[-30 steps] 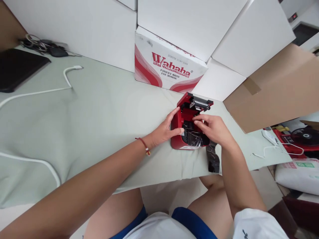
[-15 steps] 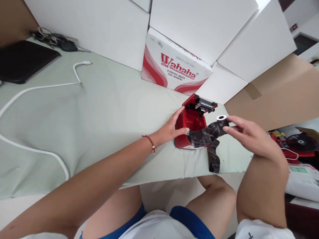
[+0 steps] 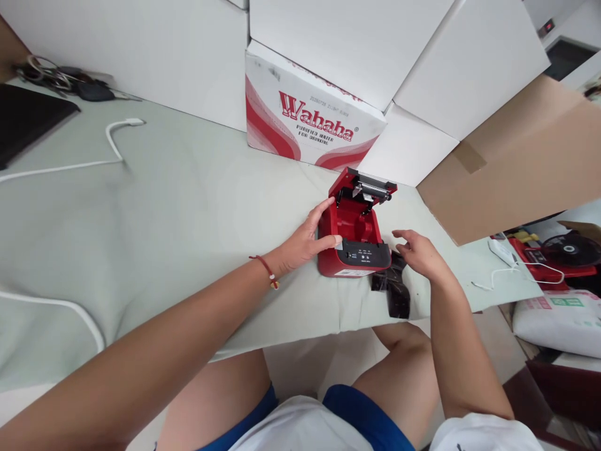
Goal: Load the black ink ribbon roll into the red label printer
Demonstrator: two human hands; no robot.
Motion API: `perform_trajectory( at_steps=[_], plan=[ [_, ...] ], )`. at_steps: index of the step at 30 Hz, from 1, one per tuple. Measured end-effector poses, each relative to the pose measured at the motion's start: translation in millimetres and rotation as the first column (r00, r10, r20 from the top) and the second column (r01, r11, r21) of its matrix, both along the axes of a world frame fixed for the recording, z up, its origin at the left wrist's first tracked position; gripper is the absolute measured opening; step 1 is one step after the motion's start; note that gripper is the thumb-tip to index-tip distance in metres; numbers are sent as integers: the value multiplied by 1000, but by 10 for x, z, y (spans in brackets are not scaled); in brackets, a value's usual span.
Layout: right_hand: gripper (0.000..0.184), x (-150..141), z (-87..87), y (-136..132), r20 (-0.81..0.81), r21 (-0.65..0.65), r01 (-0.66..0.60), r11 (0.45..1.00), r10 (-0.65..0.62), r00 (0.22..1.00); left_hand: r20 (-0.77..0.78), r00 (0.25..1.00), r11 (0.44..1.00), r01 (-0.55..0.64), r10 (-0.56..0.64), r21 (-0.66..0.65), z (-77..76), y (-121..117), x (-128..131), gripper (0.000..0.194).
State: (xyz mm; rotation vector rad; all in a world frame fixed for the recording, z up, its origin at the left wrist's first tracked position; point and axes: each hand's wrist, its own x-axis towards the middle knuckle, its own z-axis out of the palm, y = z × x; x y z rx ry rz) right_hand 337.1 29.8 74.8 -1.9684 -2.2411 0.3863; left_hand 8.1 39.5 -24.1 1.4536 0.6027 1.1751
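A small red printer [image 3: 353, 241] stands on the pale green table cloth [image 3: 178, 207] with its lid open and its paper bay empty. My left hand [image 3: 307, 241] rests against the printer's left side, fingers spread and thumb on its front corner. My right hand [image 3: 420, 254] hovers just right of the printer, fingers loosely apart and holding nothing. Under and beside that hand lies a dark patterned roll [image 3: 394, 288] with its strip trailing toward the table's front edge.
A red and white Wahaha carton [image 3: 310, 125] and white boxes [image 3: 366, 44] stand behind the printer. A brown cardboard flap [image 3: 516, 163] leans at the right. White cables [image 3: 70, 166] cross the cloth at left, near a black device [image 3: 28, 122] and keys [image 3: 61, 78].
My right hand lifted the dark roll out of the printer, carried it to the right and set it on the table, then let go. My left hand stayed on the printer.
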Motion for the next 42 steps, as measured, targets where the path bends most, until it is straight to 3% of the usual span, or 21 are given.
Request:
perform_trajectory(
  at_steps=[3,6,13,16,19,21,23,25,27,31,35,38,40,42],
  plan=[
    [38,154,-84,-40,12,6,11,1000,-11,1000,-17,1000,1000,-5,5,13,-17,13,2,90],
    [41,199,-108,-141,5,9,-10,1000,10,1000,-13,1000,1000,1,-1,17,-3,16,5,90],
    [44,150,-50,-357,28,-42,-51,998,52,998,4,1000,1000,17,-17,-16,37,0,7,92],
    [35,124,249,-504,-3,-165,-140,976,141,990,14,1000,1000,9,-9,-13,26,1,9,91],
    [30,2,765,-673,-166,-348,-398,849,363,917,15,999,999,31,-31,-36,36,-6,0,92],
    [32,-173,1069,-714,-210,-267,-493,828,449,868,16,999,998,40,-39,-57,55,-12,-8,94],
    [34,-412,1212,-649,-180,-126,-492,862,468,865,17,999,997,39,-38,-72,74,-17,-11,95],
    [36,-673,1165,-491,-115,-16,-434,901,429,896,20,999,997,34,-33,-74,86,-17,-5,96],
    [39,-915,985,-289,-27,35,-366,930,367,930,26,999,997,24,-22,-68,89,-16,5,98],
    [46,-1249,586,51,131,19,-334,942,329,935,29,1000,998,12,-10,-57,93,-17,22,99],
    [51,-1361,423,228,127,-32,-345,938,346,929,7,1000,998,6,-5,-60,103,-25,25,98],
    [49,-1328,425,211,72,-20,-364,931,364,929,12,1000,998,4,-4,-60,102,-26,25,97],
    [42,-1273,454,69,8,98,-387,917,388,922,16,1000,998,8,-7,-60,94,-21,23,97],
    [36,-1212,473,-187,-50,278,-411,868,440,897,16,1000,999,10,-9,-51,84,-13,21,96]
  ],
)
